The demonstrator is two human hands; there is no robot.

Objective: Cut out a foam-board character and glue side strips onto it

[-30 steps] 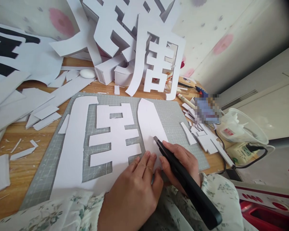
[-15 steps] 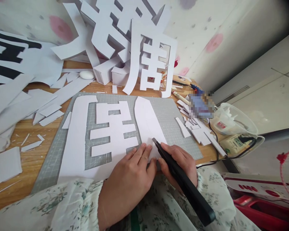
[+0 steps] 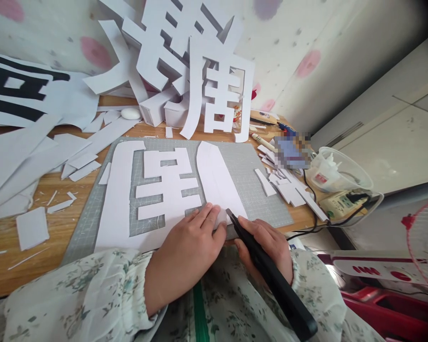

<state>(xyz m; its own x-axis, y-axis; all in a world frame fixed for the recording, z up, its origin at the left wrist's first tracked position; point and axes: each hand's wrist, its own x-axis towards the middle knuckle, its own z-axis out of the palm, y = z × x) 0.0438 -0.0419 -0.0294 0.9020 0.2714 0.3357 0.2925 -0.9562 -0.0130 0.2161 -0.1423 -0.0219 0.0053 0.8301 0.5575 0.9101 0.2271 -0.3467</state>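
A white foam board [image 3: 110,190] cut into the outline of a character lies on a grey gridded cutting mat [image 3: 249,175]. My left hand [image 3: 190,251] rests open on its right part, fingers flat and pressing near the lower edge. In my right hand [image 3: 267,242] is a black-handled craft knife [image 3: 278,280], held at a slant. Its grey tip points toward the board's right side, just beside my left fingertips. Whether the tip touches the board I cannot tell.
Several cut white characters [image 3: 196,95] lean against the wall behind the mat. White offcuts [image 3: 288,187] lie at right and more board strips [image 3: 14,156] at left. A clear tub [image 3: 342,171] and a power strip [image 3: 342,204] with cords stand at the right edge.
The knife tip has shifted slightly down the board, away from its upper part. My left hand stays pressed on the board, and the view has tilted slightly.
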